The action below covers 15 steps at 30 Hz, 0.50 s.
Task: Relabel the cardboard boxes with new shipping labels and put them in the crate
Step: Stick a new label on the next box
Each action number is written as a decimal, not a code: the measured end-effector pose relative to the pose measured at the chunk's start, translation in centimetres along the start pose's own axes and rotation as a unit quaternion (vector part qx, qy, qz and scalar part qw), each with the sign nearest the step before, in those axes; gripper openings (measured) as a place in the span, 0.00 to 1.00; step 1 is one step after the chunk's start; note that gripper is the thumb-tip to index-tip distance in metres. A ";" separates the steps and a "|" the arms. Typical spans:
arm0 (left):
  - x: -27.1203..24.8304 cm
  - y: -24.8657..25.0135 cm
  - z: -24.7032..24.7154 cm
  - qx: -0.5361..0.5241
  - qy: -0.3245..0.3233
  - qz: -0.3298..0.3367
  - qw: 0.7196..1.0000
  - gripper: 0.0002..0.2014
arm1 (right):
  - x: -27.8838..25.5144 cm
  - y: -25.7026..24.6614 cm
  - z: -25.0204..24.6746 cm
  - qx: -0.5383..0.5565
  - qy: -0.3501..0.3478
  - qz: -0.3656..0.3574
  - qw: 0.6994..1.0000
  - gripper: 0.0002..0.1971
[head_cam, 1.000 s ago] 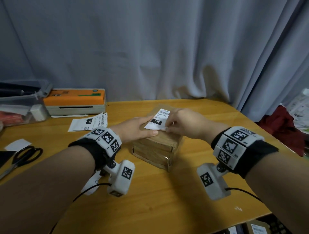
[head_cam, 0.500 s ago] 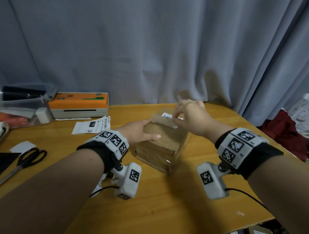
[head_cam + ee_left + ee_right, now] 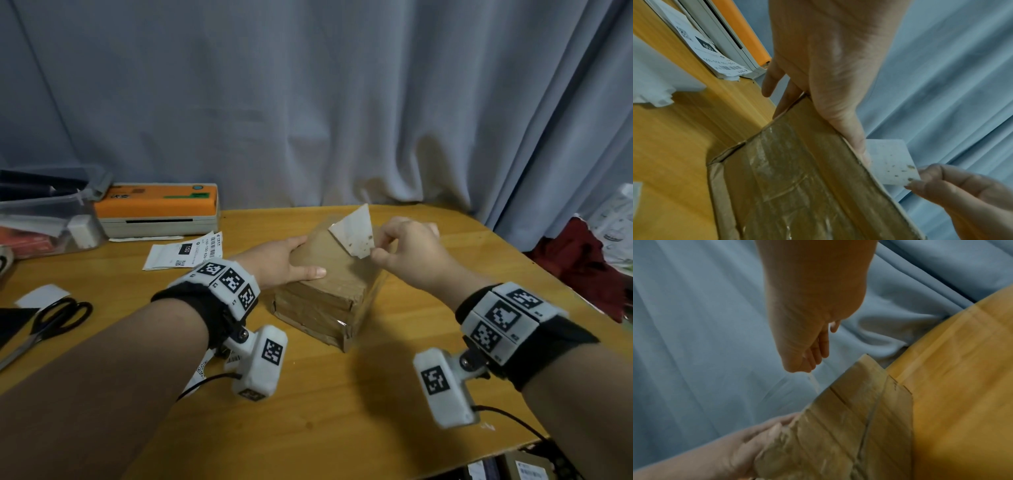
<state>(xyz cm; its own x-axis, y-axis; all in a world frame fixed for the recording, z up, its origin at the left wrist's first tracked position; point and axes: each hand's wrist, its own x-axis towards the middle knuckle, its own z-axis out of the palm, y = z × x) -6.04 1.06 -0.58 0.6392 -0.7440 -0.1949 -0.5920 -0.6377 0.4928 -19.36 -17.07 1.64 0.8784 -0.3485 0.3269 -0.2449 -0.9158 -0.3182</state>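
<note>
Two hands: both on one cardboard box [image 3: 329,274], head view, centre of the wooden table [image 3: 342,411].
Left hand [image 3: 284,262]: at 9 o'clock of the box, fingers straight, palm flat on the top face, thumb along the near edge.
Right hand [image 3: 407,250]: at 3 o'clock of the box, thumb and forefinger pinching the old label [image 3: 354,234], which is lifted clear, white back with brown specks facing the camera.
Box: taped, one corner pointing to 6 o'clock.
Printer [image 3: 159,210]: orange-topped, at 10 o'clock of the box against the curtain [image 3: 308,102].
Printed labels [image 3: 185,253]: flat on the table just in front of the printer.
Scissors [image 3: 51,318]: black-handled, at 9 o'clock near the table edge.
Left wrist view: left hand [image 3: 830,65] lies over the box [image 3: 797,178] top edge, fingers extended; right fingertips [image 3: 931,177] nip the speckled label [image 3: 892,164] at 4 o'clock; printer [image 3: 735,35] and printed labels [image 3: 701,47] at 11 o'clock.
Right wrist view: blurred; right hand [image 3: 807,337] closed on a thin edge-on strip of label [image 3: 815,384] above the box [image 3: 849,426]; left hand [image 3: 748,447] against the box at 7 o'clock.
</note>
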 end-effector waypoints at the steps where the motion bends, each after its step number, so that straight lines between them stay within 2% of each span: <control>1: -0.1 0.1 0.0 0.008 0.003 0.000 1.000 0.45 | -0.3 0.1 0.3 0.013 0.001 0.016 1.000 0.07; 3: -0.2 0.6 0.2 0.036 0.020 0.002 0.999 0.45 | -0.5 0.4 0.7 0.051 0.003 0.057 0.997 0.08; 5: -0.3 1.3 0.2 0.113 0.052 0.008 0.992 0.42 | -0.1 0.5 0.6 0.089 0.002 0.086 0.992 0.09; 7: -0.1 2.1 0.2 0.155 0.081 0.031 0.984 0.32 | 0.2 0.3 0.0 0.123 -0.013 0.084 0.989 0.02; 9: 0.2 2.6 0.0 0.113 0.085 0.063 0.988 0.19 | 0.6 0.1 -0.5 0.136 -0.034 0.057 0.989 0.14; 11: 0.7 2.3 -0.2 0.074 0.089 0.085 0.990 0.14 | 0.8 -0.2 -0.9 0.131 -0.041 0.032 0.990 0.16; 13: 1.3 1.6 -0.3 0.063 0.104 0.097 0.988 0.14 | 0.9 -0.4 -0.9 0.119 -0.037 0.014 0.992 0.09; 15: 1.8 1.0 -0.3 0.059 0.110 0.116 0.985 0.20 | 0.9 -0.6 -0.7 0.089 -0.044 0.011 0.995 0.07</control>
<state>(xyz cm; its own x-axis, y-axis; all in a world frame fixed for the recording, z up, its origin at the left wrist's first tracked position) -5.35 -0.84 -0.14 0.5622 -0.8202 0.1060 -0.7800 -0.4833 0.3975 -18.71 -16.95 2.81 0.9083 -0.3415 0.2417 -0.1940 -0.8557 -0.4797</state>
